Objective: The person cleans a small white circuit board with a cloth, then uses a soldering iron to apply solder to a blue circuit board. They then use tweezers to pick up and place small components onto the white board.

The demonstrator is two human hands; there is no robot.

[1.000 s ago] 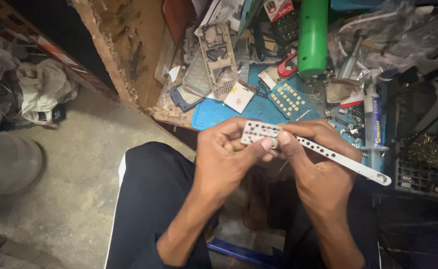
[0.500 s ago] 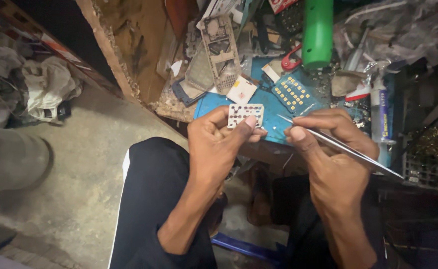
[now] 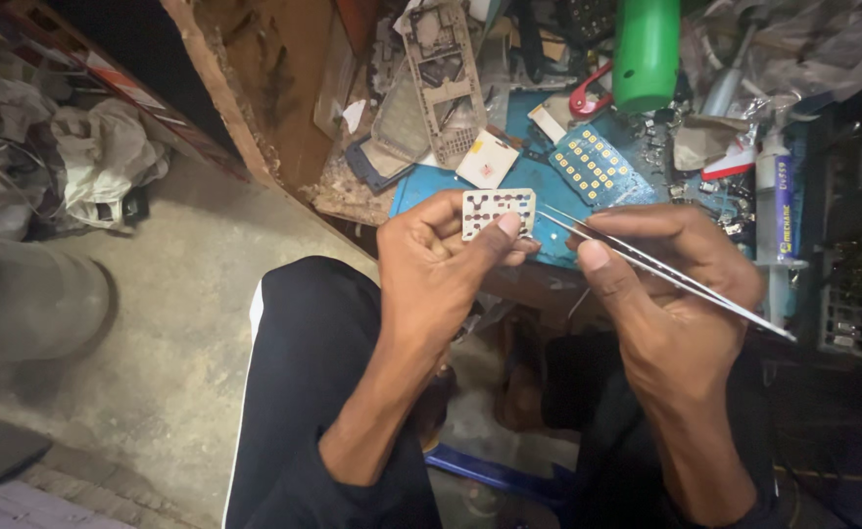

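Since a second ago, both hands have drawn apart: the small white perforated keypad panel (image 3: 498, 212) and the slim silver metal tweezers (image 3: 646, 269) no longer meet, though the tweezer tips sit just beside the panel's right edge. The left hand (image 3: 446, 264) pinches the panel between thumb and forefinger, holding it upright above the near edge of the cluttered blue-matted tabletop (image 3: 421, 191). The right hand (image 3: 671, 294) grips the tweezers between thumb and forefinger, fingers curled around the shaft, which slants down to the right past the wrist; whether the tips are closed on anything is too small to tell. Behind the hands on the tabletop lie a blue circuit board with rows of yellow pads (image 3: 593, 165), a small white square card (image 3: 487, 160), a grey phone frame (image 3: 441, 73) and a green plastic cylinder (image 3: 646, 49) standing upright near a red-handled tool (image 3: 588, 98). Below, the person's legs in black trousers (image 3: 309, 382) show over a grey concrete floor (image 3: 167, 323), with crumpled white cloth (image 3: 98, 162) at the left.
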